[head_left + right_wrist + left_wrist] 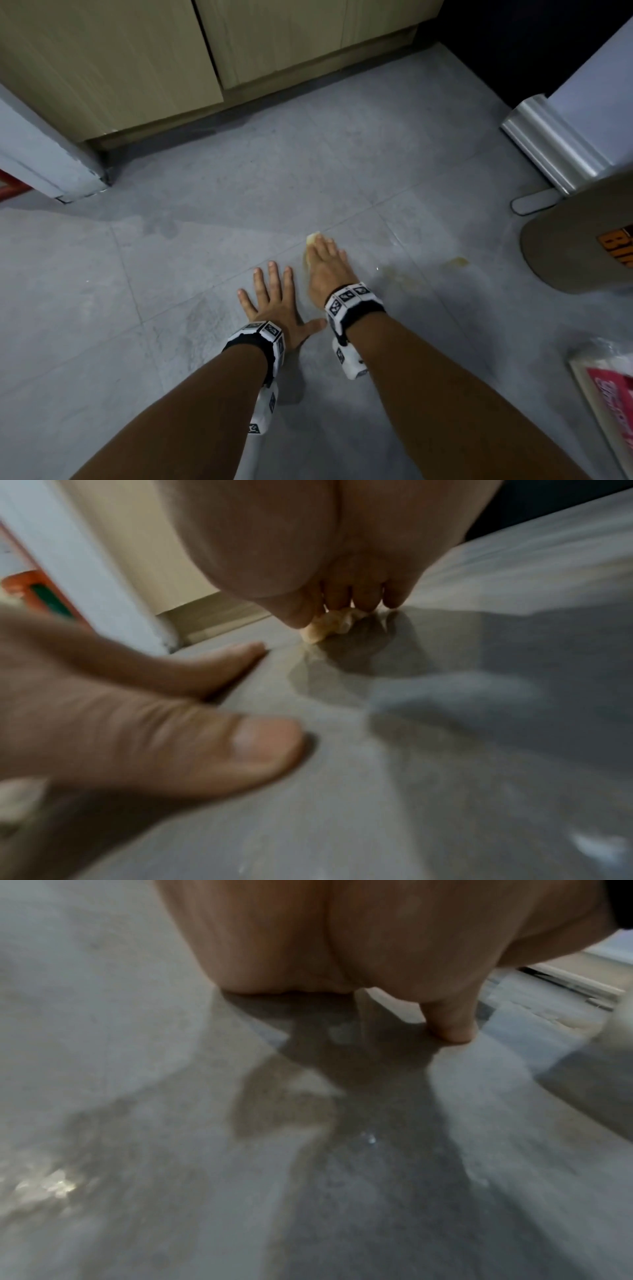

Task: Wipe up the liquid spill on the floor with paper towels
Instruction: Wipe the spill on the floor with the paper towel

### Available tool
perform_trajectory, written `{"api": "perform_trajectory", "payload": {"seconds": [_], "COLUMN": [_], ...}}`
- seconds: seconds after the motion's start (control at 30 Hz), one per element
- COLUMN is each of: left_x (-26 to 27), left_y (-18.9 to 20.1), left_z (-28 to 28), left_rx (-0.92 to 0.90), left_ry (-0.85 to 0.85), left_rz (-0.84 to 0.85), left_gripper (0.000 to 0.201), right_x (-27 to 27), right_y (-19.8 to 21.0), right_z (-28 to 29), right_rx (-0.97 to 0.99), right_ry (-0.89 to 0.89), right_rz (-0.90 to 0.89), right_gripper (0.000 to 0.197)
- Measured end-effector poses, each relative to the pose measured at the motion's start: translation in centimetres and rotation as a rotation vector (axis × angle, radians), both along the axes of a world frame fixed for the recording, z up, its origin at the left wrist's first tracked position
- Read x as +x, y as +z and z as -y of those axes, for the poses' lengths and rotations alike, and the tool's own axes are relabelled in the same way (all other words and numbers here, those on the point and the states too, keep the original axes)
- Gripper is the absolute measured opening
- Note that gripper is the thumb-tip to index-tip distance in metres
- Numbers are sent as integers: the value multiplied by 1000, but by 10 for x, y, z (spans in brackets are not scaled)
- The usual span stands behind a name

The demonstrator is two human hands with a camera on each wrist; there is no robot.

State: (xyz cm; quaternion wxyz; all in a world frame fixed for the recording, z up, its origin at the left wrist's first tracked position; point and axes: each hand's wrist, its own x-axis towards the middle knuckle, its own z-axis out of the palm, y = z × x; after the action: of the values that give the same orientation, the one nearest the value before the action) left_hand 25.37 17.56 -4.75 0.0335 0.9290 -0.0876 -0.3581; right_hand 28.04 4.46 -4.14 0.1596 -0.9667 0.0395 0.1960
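Grey matte tile floor point(212, 192), faint grout lines, pale wood-grain cabinets point(113, 61) behind. Ribbed metal bin point(555, 150) at right, flat pedal at its foot. My left hand point(274, 301) flat on tile, fingers straight and spread, palm down, holding nothing. My right hand point(325, 267) presses crumpled paper towel point(312, 238) into floor, fingertips curled round soggy yellowed wad; lumpy edge pokes out past fingers. Yellowish spill point(457, 262), thin smeared streak, lies on tile right of right hand. Plastic-wrapped pack point(609, 394), pink print, at lower right.
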Motion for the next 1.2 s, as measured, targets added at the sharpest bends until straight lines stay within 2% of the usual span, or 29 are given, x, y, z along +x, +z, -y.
{"api": "perform_trajectory", "payload": {"seconds": [0.1, 0.23, 0.33, 0.47, 0.53, 0.67, 0.73, 0.8, 0.83, 0.9, 0.97, 1.1, 1.2], "left_x": [1, -2, -2, -1, 0, 0, 0, 0, 1, 1, 1, 1, 2], "left_y": [1, -2, -4, -1, 0, 0, -1, -2, -1, 0, 1, 6, 6], "left_z": [1, 1, -1, 0, 1, 1, -1, -2, -2, 0, 1, 1, -1], "left_rx": [5, -9, -6, 3, 18, 7, 7, 10, 10, 22, 42, 45, 48], "left_ry": [10, 5, 0, -5, -3, 1, -11, -14, -17, -24, -27, -27, -44], "left_rz": [-8, 27, 38, 19, 8, 8, 19, 25, 18, 0, -3, -1, -10], "left_gripper": [132, 131, 131, 133, 131, 130, 138, 141, 142, 145, 152, 156, 155], "right_x": [-23, -82, -72, -15, -17, -82, -105, -100, -88, -63, -50, -93, -124], "right_y": [7, 11, 6, 2, 3, 3, 0, -3, -4, -2, 3, 4, -9], "right_z": [-16, 14, 34, 6, -12, -2, 24, 43, 46, 34, 15, 6, 31], "right_rx": [17, 11, -53, -53, -29, 20, 1, -49, -40, 3, -11, 5, 14], "right_ry": [137, 235, 129, 15, 63, 261, 189, 90, 42, -10, 15, 210, 242], "right_rz": [3, 28, 36, -21, -18, 36, 104, 159, 130, 6, -5, 72, 83], "right_gripper": [72, 70, 68, 78, 73, 69, 64, 64, 66, 81, 92, 74, 68]}}
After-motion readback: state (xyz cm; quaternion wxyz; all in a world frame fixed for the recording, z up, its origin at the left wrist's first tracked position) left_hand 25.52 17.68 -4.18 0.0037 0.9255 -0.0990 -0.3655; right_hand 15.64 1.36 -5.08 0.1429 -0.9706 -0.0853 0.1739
